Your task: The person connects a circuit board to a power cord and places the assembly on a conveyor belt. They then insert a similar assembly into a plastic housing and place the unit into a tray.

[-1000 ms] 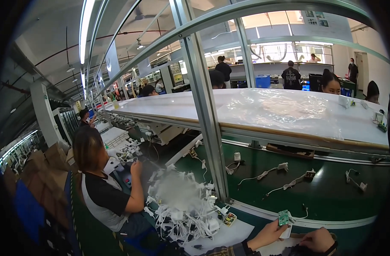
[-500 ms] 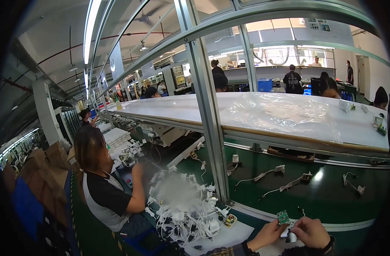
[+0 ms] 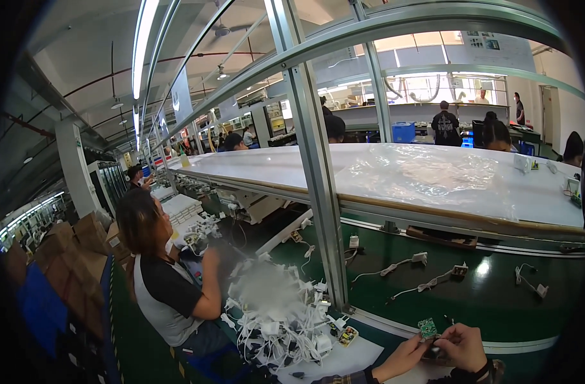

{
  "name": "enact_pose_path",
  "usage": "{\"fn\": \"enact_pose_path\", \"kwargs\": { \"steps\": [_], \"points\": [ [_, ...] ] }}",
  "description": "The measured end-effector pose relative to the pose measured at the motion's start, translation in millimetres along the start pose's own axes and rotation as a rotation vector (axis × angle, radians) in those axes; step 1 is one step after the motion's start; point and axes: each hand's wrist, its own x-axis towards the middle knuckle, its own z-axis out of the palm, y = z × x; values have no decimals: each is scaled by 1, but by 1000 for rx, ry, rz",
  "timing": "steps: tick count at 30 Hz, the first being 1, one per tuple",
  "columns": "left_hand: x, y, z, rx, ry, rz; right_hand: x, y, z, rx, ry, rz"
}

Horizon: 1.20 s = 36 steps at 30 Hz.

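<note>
We are in a factory, on an electronics assembly floor: a long green work surface (image 3: pixel 510 320) carries corded units (image 3: pixel 458 271) spaced apart, a bare circuit board (image 3: pixel 427 328) shows, and white plugs and cables (image 3: pixel 273 339) lie heaped beside a co-worker (image 3: pixel 167 285). We see metal framing (image 3: pixel 319 173), ceiling strip lights (image 3: pixel 142 51), cardboard boxes (image 3: pixel 90 233) and more people (image 3: pixel 445 125) beyond.
</note>
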Motion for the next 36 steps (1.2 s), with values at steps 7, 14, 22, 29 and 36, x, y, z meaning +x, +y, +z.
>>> {"fn": "enact_pose_path", "kwargs": {
  "steps": [7, 14, 22, 29, 36],
  "points": [
    [-3, 13, -1, -110, 3, 20, 1, -6, 7, 69, 106, 33],
    [0, 18, 4, -566, -27, -182, 0, 4, 8, -40, 117, -51],
    [-4, 26, 2, -661, -165, -202, 0, 1, 7, -208, 151, -185],
    [1, 9, 4, -701, -190, -244, 0, -1, 12, -153, 202, -177],
    [-8, 29, 11, -557, -190, -87, 9, 21, 4, 227, 233, 15]
  ]
}}
